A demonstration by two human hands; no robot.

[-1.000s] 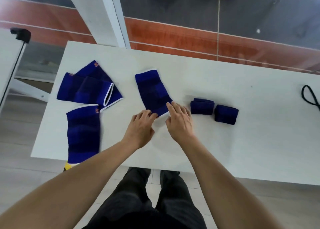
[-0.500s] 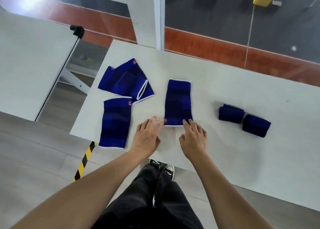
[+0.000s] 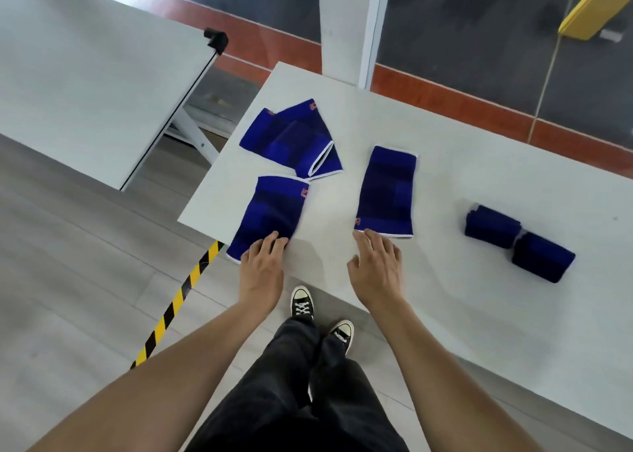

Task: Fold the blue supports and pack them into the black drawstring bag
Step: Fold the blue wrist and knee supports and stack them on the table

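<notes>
On the white table [image 3: 479, 177] lie several blue supports. One flat support [image 3: 385, 191] sits in the middle, and my right hand [image 3: 376, 270] touches its near edge with spread fingers. Another flat support [image 3: 270, 217] lies at the table's left corner, with the fingertips of my left hand [image 3: 262, 273] resting on its near end. Two overlapping supports [image 3: 294, 136] lie behind it. Two folded supports [image 3: 517, 242] sit side by side on the right. The black drawstring bag is out of view.
A second white table [image 3: 85, 85] with a black clamp [image 3: 215, 39] stands to the left. Yellow-black tape [image 3: 178, 304] runs across the grey floor. My legs and black sneakers [image 3: 320, 314] are below the table's near edge. A yellow object [image 3: 596, 6] lies on the far floor.
My left hand has moved left from the middle support onto the support at the table's corner. The right hand stays at the middle support's near edge. The view has shifted leftward.
</notes>
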